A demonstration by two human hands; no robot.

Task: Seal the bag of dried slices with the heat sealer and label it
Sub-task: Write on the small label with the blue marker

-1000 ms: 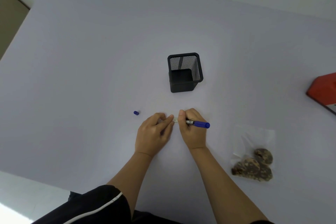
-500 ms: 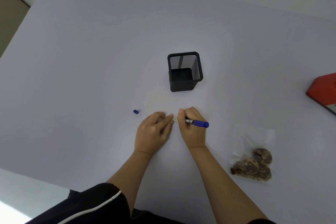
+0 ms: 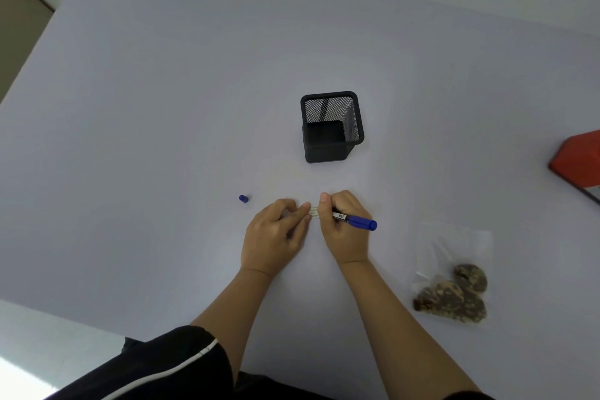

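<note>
One pen [image 3: 358,222], one label [image 3: 314,212], text illegible

Table [image 3: 162,107]: 1. Black mesh pen holder [image 3: 331,127]: 1. Blue marker [image 3: 357,222]: 1, plus 1 loose blue cap [image 3: 243,198]. Label strip [image 3: 313,212]: 1. Clear bag [image 3: 454,247]: 1, holding 3 dried slices [image 3: 448,294] (overlapping, so only those showing are counted). Red-orange box [image 3: 581,162]: 1. Hands: 2, namely left hand [image 3: 276,234] and right hand [image 3: 344,234].
</note>
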